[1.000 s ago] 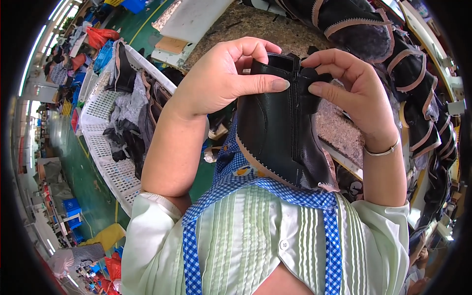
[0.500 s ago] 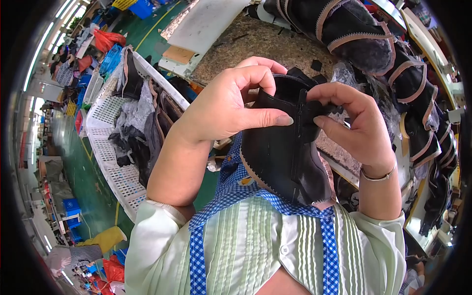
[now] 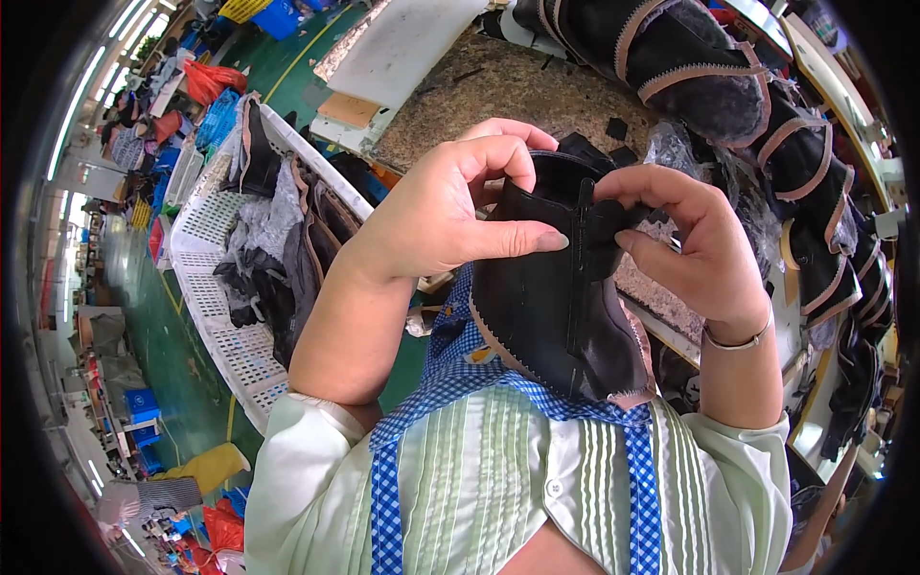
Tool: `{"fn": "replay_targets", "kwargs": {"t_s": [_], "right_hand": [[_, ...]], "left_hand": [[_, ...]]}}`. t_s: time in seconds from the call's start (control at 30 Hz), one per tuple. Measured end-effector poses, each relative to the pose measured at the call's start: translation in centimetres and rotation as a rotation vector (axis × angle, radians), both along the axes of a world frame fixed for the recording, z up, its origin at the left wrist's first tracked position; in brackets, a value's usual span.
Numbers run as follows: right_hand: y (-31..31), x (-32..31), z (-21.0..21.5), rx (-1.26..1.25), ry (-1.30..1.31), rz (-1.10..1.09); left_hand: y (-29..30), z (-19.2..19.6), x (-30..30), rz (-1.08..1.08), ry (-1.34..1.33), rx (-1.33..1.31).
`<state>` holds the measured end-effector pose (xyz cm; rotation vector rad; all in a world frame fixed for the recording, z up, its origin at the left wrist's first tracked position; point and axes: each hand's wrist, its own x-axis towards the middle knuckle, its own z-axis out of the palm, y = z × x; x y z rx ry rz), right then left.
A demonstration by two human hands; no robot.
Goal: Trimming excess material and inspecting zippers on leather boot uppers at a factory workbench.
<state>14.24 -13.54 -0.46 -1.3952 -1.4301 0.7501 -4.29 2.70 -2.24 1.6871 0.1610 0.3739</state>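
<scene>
Between my hands, in front of my chest, is a black boot upper [image 3: 527, 297] with a zip down its shaft and a tan zigzag edge at the bottom. My left hand [image 3: 455, 201] grips its left side, thumb flat on the outside near the zip and fingers over the top opening. At the right side, my right hand [image 3: 685, 235] pinches a small black flap beside the zip's top end between thumb and fingers. The far part of the opening is partly hidden by my fingers.
A white plastic basket [image 3: 213, 311] with boot uppers and crumpled plastic stands at the left. Beyond my hands lies a worn work table [image 3: 489, 91] with black scraps and a white board [image 3: 398, 48]. More black boot uppers [image 3: 704, 91] with tan edges line the right.
The boot upper and both hands have shifted very slightly; the grip stays the same. At the lower right edge, another person's arm has come into view.
</scene>
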Motion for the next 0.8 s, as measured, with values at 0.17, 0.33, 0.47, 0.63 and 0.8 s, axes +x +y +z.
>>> {"fn": "replay_targets", "kwargs": {"t_s": [0.17, 0.33, 0.47, 0.63, 0.8], "right_hand": [[0.0, 0.2, 0.0, -0.017, 0.007, 0.005], [0.0, 0.2, -0.1, -0.017, -0.010, 0.007], [-0.1, -0.1, -0.1, -0.037, 0.025, -0.001], [0.1, -0.7, -0.5, 0.006, 0.086, -0.026], [0.4, -0.9, -0.4, 0.056, -0.051, -0.012]], "left_hand": [[0.0, -0.1, 0.2, -0.011, 0.003, -0.021], [0.0, 0.0, 0.0, -0.012, 0.027, -0.002], [-0.5, 0.1, 0.0, -0.006, -0.018, 0.089], [-1.1, 0.3, -0.1, 0.021, -0.093, 0.248], [-1.4, 0.2, -0.3, 0.044, -0.090, 0.190]]}}
